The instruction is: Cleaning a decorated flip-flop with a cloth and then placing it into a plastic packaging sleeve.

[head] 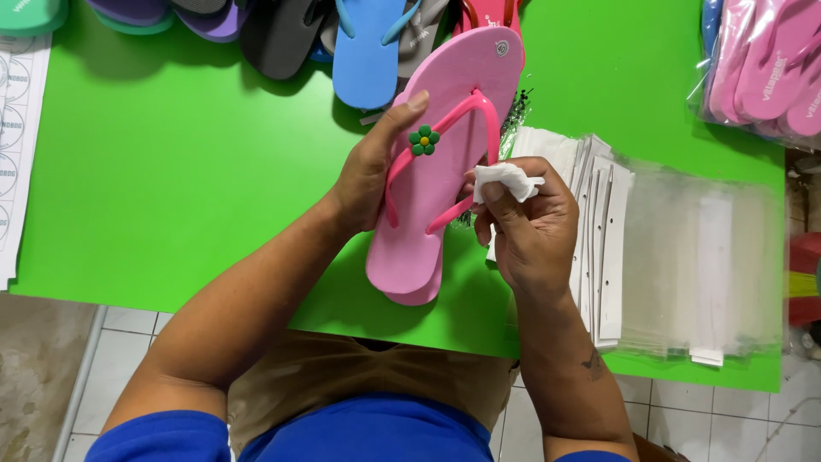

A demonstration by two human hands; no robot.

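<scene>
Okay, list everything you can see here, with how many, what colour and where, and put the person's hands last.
pink flip-flop: one or a stacked pair, pink with a green flower charm, centre, held above the table
white cloth: one, white, crumpled, beside the flip-flop's right edge
loose flip-flops: several, blue, grey, purple, red, top edge
bagged flip-flops: several, pink, top right
clear bags with white card strips: a stack, right of centre
printed sheet: one, white, far left
table: one, bright green
left hand: grips the flip-flop
right hand: pinches the cloth
</scene>
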